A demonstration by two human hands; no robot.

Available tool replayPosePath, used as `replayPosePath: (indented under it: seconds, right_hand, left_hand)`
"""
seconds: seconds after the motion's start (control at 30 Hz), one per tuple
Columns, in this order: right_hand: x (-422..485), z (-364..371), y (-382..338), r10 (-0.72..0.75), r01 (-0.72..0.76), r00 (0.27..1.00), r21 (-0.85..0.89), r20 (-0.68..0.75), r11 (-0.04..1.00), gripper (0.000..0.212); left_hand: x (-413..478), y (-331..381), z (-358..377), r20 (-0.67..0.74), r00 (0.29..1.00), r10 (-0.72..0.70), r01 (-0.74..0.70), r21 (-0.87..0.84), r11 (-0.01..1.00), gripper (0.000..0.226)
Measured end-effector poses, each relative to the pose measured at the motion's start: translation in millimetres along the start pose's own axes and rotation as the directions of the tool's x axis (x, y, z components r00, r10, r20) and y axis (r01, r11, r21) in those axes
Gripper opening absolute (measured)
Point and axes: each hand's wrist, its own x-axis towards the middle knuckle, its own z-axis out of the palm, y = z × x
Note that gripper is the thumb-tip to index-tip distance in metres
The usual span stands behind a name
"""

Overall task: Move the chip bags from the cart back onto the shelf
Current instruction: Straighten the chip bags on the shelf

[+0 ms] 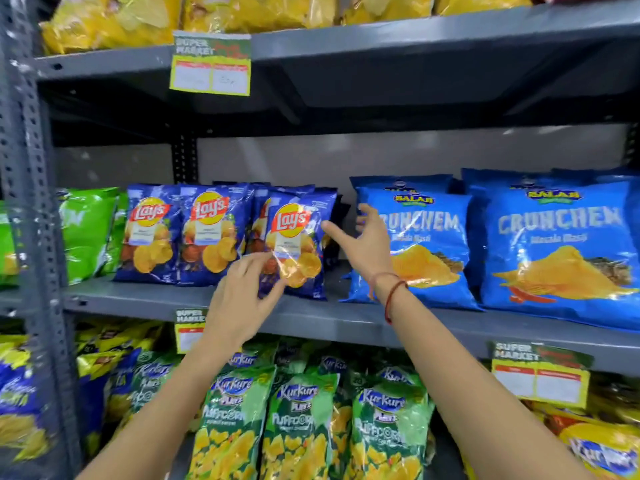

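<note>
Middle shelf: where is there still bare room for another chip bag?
Bare shelf board shows between the rightmost Lay's bag and the Crunchem bags; the right hand reaches into that gap. Left of it, Lay's and green bags stand packed edge to edge.

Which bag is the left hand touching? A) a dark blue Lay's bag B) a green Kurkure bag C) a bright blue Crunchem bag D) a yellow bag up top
A: the left hand has its fingers on the lower edge of the dark blue Lay's bag standing on the middle shelf.
</note>
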Motion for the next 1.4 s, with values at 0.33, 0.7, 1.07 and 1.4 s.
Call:
replayPosePath:
  seconds: [0.33, 0.7, 1.07, 1.4]
  right_hand:
    - [5, 69, 33, 0.312, -0.355, 0.921, 0.175, 0.233, 0.918, 0.1]
    - [10, 96, 26, 0.158, -0.219, 0.939, 0.177, 0.306, 0.96, 0.102]
    - [9, 92, 33, 0.181, -0.184, 0.957, -0.006, 0.229, 0.983, 0.107]
    - [4, 83, 22, 0.094, -0.101, 0.982, 0.033, 0.164, 0.994, 0.101]
  left_hand:
    - [-19, -49, 2, 0.152, 0.978, -0.141, 0.111, 0.191, 0.975, 0.061]
    - [-21, -50, 7, 0.094, 0.989, -0.111, 0.087, 0.225, 0.971, 0.077]
    - [-22, -46, 7, 0.063, 0.992, -0.105, 0.089, 0.221, 0.971, 0.07]
    - [-20, -52, 7, 0.074, 0.993, -0.094, 0.078, 0.193, 0.978, 0.068]
